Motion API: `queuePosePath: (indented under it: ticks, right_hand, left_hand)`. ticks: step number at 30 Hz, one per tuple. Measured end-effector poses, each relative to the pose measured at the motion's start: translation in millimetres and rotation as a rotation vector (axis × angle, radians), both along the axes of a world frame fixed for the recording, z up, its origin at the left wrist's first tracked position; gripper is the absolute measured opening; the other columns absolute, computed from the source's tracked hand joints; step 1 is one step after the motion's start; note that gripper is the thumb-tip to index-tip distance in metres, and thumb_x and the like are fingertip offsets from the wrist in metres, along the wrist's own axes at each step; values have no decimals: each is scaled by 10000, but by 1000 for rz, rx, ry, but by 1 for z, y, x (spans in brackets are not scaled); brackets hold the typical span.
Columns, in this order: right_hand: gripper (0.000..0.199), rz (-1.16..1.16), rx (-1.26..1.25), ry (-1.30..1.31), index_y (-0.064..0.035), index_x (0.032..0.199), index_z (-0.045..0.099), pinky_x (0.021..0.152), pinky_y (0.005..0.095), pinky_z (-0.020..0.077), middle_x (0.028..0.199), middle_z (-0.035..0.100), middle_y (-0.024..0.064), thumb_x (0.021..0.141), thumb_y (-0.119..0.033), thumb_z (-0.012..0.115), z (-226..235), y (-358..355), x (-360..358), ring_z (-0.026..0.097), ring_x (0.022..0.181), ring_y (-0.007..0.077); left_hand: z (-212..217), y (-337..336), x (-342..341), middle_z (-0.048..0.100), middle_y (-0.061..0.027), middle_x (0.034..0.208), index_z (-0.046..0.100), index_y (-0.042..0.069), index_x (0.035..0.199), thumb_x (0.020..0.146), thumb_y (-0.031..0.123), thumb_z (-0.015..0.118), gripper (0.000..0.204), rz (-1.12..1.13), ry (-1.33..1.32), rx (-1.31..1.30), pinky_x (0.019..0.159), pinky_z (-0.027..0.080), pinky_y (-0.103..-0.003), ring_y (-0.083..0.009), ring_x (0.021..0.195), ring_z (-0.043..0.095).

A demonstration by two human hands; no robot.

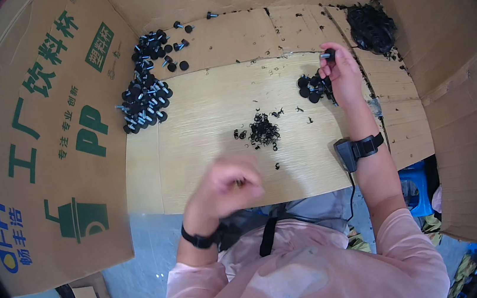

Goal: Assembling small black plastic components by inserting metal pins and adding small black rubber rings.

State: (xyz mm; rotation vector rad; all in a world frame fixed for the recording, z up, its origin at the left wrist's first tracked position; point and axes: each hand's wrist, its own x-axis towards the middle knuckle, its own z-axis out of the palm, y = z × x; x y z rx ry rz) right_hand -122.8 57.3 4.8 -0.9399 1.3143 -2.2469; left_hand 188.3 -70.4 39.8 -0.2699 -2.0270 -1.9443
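Observation:
Slightly smeared by motion, my left hand point(228, 183) is closed over the table's near edge. A small yellowish-brown spot shows between its curled fingers; what it is I cannot make out. At the far right my right hand point(343, 70) pinches a black round-headed bolt point(329, 54), its shiny shank pointing left. Just below those fingers lies a small cluster of similar black-headed bolts point(312, 88). Between both hands sits a heap of tiny black open-ring clips point(263, 130), with several strays around it.
A large pile of black-headed bolts point(146, 103) lies against the left cardboard wall point(59, 141). A crumpled black plastic bag point(372, 28) sits in the far right corner. Cardboard also closes off the back and right. A blue stool point(415, 190) stands below the table point(203, 105).

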Motion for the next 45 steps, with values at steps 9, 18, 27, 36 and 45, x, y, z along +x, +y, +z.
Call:
queuePosePath:
  ticks: [9,18,27,36,45]
  right_hand:
    - [296,91,95,123,-16,1114,581,617,193,409,816,579,26,1005,-246,428,-5,-7,13,470,660,63]
    - [229,534,395,372,-38,1109,603,721,232,462,910,639,16,881,-59,595,4,-10,68,566,797,82]
    - [202,754,439,466,-29,1060,591,752,238,477,948,657,37,862,-41,630,-6,-9,93,592,852,89]
    - [170,80,374,344,-7,1026,628,721,239,475,853,666,38,917,-129,581,-7,-15,39,595,801,90]
    - [159,-500,803,998,-82,898,687,793,369,435,856,625,52,776,-169,633,-6,5,-8,559,852,238]
  left_hand:
    - [-27,58,44,682,-126,990,649,28,1091,814,-13,622,281,-78,-241,-162,753,504,-327,-268,873,657]
    - [-30,41,12,665,-86,919,607,-4,1082,847,69,644,249,695,-205,8,609,483,-271,-138,705,631]
    - [-30,14,-29,622,-45,642,660,34,831,880,201,633,176,469,-487,-546,513,448,-268,-144,526,563]
    - [-3,-121,-38,667,-72,986,533,58,1153,914,411,583,429,890,-150,695,481,412,-184,-129,646,617]
    - [-19,-101,-55,671,-108,927,585,21,1079,924,225,551,258,563,-277,423,573,473,-234,-144,666,625]
